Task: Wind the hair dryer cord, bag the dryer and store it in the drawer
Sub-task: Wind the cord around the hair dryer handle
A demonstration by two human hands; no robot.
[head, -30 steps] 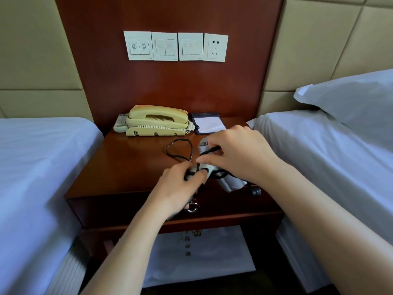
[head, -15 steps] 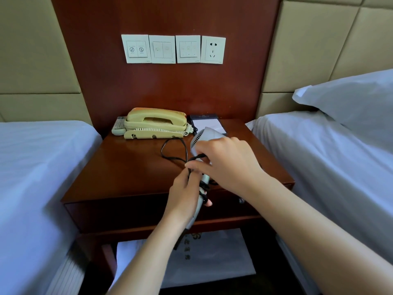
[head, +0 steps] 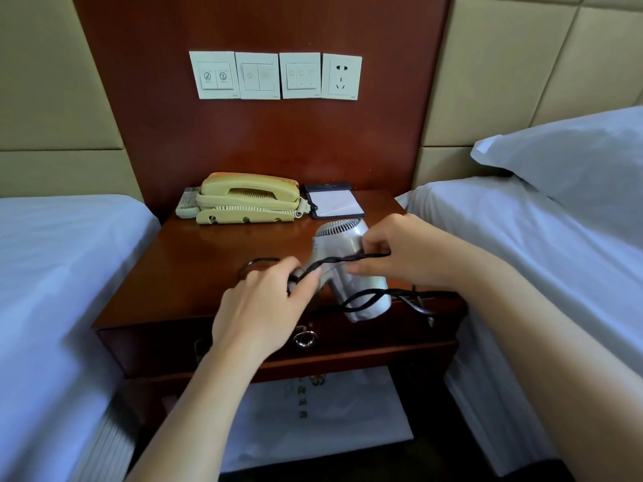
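A silver hair dryer (head: 351, 273) hovers over the front of the wooden nightstand (head: 208, 273), its round grille facing the wall. Its black cord (head: 368, 297) loops across the body and handle and trails off to the right. My right hand (head: 403, 252) grips the dryer's body and pinches a twisted stretch of cord. My left hand (head: 264, 307) holds the other end of that stretch at the handle's left. The drawer (head: 365, 339) below is closed, with a ring pull (head: 305, 339). A white bag (head: 313, 419) lies on the shelf under the nightstand.
A beige telephone (head: 248, 198), a remote (head: 188, 203) and a notepad (head: 335, 202) stand at the nightstand's back. Switch plates and a socket (head: 341, 76) are on the wall panel. White beds flank the nightstand; a pillow (head: 570, 158) lies on the right one.
The dryer has turned from upright to lying across, handle pointing down right. My hands have moved apart, stretching a twisted length of cord between them across the dryer body.
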